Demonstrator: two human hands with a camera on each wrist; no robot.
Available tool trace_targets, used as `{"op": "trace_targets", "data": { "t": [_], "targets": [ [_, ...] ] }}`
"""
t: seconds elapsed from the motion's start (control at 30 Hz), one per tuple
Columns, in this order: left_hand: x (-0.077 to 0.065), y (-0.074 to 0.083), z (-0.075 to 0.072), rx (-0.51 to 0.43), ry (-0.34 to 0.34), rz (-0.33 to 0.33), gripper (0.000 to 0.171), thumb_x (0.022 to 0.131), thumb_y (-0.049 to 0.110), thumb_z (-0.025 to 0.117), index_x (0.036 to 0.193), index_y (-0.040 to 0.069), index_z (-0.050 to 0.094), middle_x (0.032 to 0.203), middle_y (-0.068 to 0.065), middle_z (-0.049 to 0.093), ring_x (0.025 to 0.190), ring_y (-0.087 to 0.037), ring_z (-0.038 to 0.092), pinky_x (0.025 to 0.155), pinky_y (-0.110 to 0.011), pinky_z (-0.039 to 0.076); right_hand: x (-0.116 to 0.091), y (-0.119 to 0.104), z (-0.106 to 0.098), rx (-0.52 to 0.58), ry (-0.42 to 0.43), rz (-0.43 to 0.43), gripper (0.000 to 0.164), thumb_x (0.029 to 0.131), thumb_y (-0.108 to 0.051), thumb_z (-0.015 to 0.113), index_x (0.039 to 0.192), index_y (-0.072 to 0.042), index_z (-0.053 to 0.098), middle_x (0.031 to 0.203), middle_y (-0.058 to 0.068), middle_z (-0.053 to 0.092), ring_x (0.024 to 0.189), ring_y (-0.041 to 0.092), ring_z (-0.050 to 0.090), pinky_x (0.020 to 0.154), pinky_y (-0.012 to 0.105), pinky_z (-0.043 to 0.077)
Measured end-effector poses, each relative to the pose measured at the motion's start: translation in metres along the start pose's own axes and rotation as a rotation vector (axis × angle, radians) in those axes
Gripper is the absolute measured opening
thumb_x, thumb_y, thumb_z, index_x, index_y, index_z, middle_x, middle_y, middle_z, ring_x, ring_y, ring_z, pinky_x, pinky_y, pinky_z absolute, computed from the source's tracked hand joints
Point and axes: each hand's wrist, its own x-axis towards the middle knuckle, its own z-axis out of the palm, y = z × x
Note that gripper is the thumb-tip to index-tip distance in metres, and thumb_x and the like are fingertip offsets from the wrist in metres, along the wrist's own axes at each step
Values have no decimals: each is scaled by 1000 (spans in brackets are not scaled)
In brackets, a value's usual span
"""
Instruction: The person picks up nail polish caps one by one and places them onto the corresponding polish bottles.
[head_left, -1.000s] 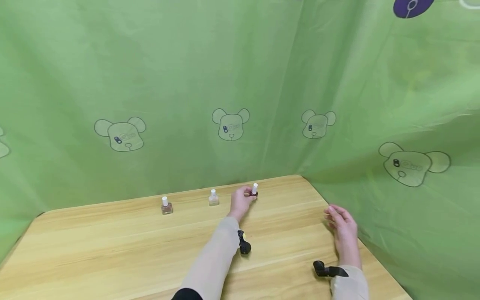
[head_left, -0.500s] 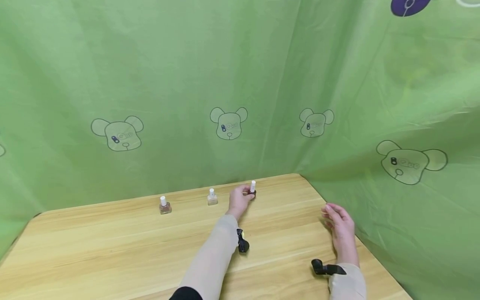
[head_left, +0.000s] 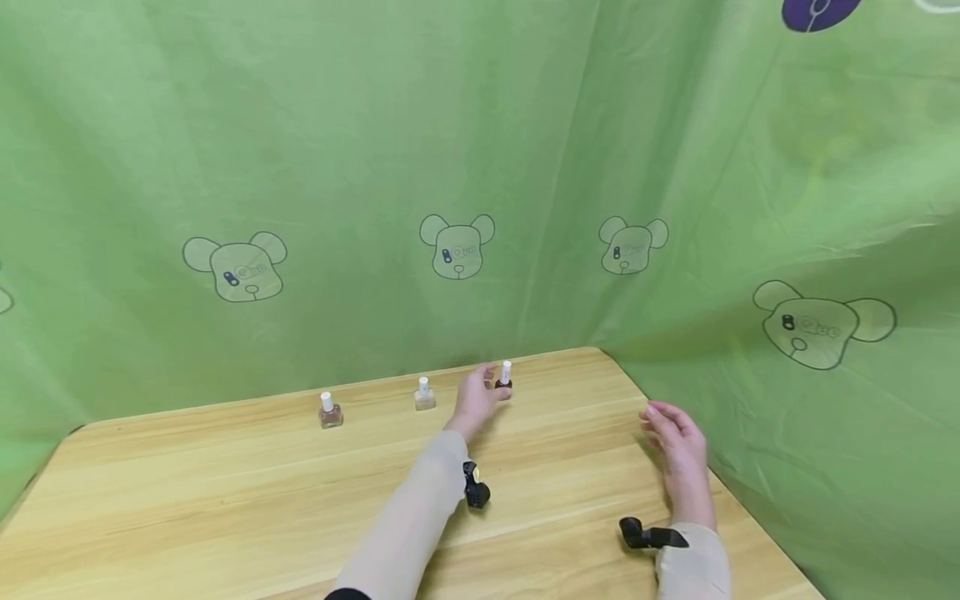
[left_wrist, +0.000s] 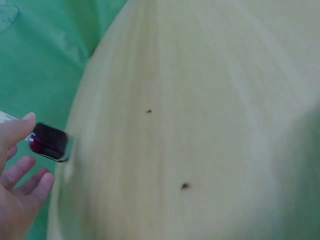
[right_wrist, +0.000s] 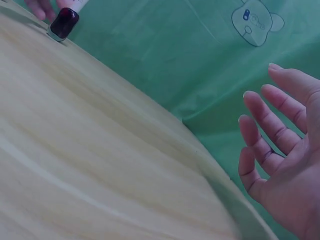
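Note:
A nail polish bottle with dark red polish and a white cap (head_left: 505, 377) stands upright near the table's far edge. My left hand (head_left: 474, 398) is right beside it, thumb and fingers spread apart. In the left wrist view the thumb overlaps the neck of the dark bottle (left_wrist: 49, 142), while the other fingers stay clear of it. To the left stand a clear nail polish bottle (head_left: 424, 395) and a brownish-pink one (head_left: 330, 412), both white-capped. My right hand (head_left: 680, 442) hovers by the table's right edge, fingers loosely bent around nothing.
The wooden table (head_left: 225, 500) ends at a green curtain (head_left: 360, 150) printed with bear heads, at the back and on the right. Both wrists wear small black cameras. Two small dark marks show on the tabletop in the left wrist view.
My left hand's fingers have loosened from the dark red nail polish bottle and the hand has drawn slightly left. The bottle stays standing. My right hand has barely shifted.

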Motion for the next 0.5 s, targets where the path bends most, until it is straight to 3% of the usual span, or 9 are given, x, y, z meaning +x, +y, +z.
{"op": "trace_targets", "data": {
  "t": [0.2, 0.37, 0.5],
  "targets": [
    [-10, 13, -17, -25, -8, 17, 55, 83, 11, 75, 133, 2, 54, 133, -20, 59, 121, -37, 58, 102, -44, 50, -3, -11, 13, -164, -31, -42, 34, 91, -23, 69, 122, -13, 60, 87, -18, 70, 85, 3, 62, 79, 23, 50],
    [-20, 21, -30, -8, -27, 67, 54, 85, 13, 74, 133, 3, 54, 135, -18, 58, 121, -36, 58, 102, -44, 50, -7, -26, 24, -366, -37, -128, 34, 91, -26, 69, 121, -14, 61, 86, -24, 67, 85, 0, 61, 75, 16, 48],
    [-31, 26, -43, 3, -34, 96, 53, 85, 14, 74, 133, 5, 55, 137, -14, 58, 122, -35, 57, 103, -46, 49, -13, -37, 33, -520, -59, -232, 41, 92, -28, 68, 126, -6, 59, 86, -29, 63, 85, -4, 59, 75, 11, 47]
  ]
}}
